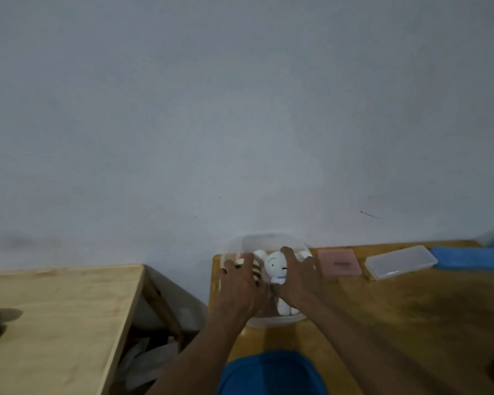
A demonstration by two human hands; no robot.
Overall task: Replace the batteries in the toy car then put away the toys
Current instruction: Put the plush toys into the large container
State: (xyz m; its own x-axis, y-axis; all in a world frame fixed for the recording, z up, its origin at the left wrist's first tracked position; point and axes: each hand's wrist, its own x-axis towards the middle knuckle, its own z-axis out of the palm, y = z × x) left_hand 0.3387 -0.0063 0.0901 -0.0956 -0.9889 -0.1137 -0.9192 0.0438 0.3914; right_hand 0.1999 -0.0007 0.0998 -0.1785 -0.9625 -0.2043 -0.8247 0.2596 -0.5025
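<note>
A clear plastic container [271, 320] stands at the far left corner of the darker wooden table [397, 315], against the wall. Through its transparent top I see a white plush toy [276, 266] and a yellow-and-black striped toy [257, 271]. My left hand [240, 286] lies flat on the left side of the container's top, fingers spread. My right hand [298, 277] lies flat on the right side, fingers spread too. No toy car is visible; the hands hide part of the contents.
A pink case [339, 263], a clear flat case [400, 262] and a blue case [468, 258] line the table's far edge. A lighter wooden table [57, 323] stands at left across a cluttered gap [154, 352]. Blue clothing [271, 374] shows at the bottom.
</note>
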